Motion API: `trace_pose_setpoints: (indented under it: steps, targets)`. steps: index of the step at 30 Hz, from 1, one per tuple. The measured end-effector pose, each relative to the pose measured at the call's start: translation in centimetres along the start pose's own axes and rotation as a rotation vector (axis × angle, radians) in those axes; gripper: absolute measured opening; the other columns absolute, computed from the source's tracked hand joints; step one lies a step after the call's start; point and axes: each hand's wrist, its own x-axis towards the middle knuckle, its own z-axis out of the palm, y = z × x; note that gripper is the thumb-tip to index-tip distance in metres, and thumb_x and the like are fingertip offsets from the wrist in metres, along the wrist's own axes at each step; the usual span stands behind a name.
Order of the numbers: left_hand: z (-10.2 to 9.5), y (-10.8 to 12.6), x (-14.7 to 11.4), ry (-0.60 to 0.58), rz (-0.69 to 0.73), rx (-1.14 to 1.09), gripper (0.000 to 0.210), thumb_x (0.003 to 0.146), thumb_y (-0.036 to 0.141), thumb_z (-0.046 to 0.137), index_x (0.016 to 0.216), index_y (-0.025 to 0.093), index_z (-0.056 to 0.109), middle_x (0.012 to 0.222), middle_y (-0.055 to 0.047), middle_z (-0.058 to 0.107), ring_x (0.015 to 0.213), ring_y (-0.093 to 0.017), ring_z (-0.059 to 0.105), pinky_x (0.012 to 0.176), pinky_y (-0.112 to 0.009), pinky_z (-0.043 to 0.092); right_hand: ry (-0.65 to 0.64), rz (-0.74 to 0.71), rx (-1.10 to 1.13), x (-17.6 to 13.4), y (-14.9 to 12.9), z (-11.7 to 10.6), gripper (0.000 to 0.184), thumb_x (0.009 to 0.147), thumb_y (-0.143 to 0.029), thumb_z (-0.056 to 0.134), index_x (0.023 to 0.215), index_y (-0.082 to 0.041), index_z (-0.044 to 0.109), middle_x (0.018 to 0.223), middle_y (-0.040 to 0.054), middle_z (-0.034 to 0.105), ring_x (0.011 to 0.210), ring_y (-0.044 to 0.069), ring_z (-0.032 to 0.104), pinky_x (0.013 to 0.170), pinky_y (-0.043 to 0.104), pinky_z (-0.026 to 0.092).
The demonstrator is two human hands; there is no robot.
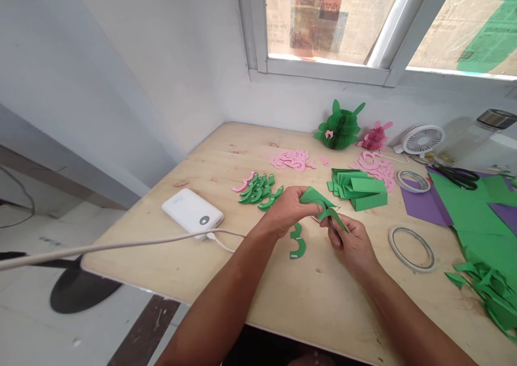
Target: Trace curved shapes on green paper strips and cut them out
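Observation:
In the middle of the table, my left hand (291, 208) pinches a folded piece of green paper (312, 196). My right hand (350, 243) is closed round scissors (332, 226), mostly hidden by the fingers, at the paper's lower edge. A curved green strip (338, 219) hangs down over the right fingers. On the table just below my hands lies a green curved cut-out (299, 246) shaped like a 3. Left of my left hand is a pile of similar green cut-outs (260, 189), with a pink one (243, 183) at its edge.
Folded green papers (359, 187) are stacked behind my hands, near pink cut-outs (293, 160). A power bank (191, 212) with a cable lies left. Tape rolls (412, 249), black-handled scissors (456, 176) and green scraps (490, 290) lie right. Paper figures (343, 129) and a fan (423, 138) stand behind.

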Motion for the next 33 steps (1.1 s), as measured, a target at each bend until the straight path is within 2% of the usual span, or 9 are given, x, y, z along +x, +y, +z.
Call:
trace_pose_setpoints:
  steps: [11, 33]
  targets:
    - [0.13, 0.33, -0.08, -0.032, 0.015, -0.057, 0.004, 0.062, 0.019, 0.065, 0.063, 0.016, 0.062, 0.062, 0.001, 0.063, 0.063, -0.012, 0.055, 0.065, -0.026, 0.043, 0.024, -0.001, -0.013, -0.10, -0.60, 0.32, 0.047, 0.074, -0.063, 0.068, 0.070, -0.017, 0.060, 0.042, -0.0082, 0.033, 0.042, 0.007, 0.020, 0.047, 0.027, 0.011]
    - [0.02, 0.30, -0.11, -0.037, 0.020, -0.003, 0.004, 0.064, 0.020, 0.065, 0.065, 0.016, 0.065, 0.064, 0.000, 0.064, 0.067, -0.014, 0.058, 0.068, -0.027, 0.044, 0.025, 0.006, -0.027, -0.08, -0.08, 0.05, 0.044, 0.077, -0.061, 0.064, 0.075, -0.016, 0.065, 0.045, -0.0073, 0.034, 0.043, 0.008, 0.023, 0.045, 0.026, 0.014]
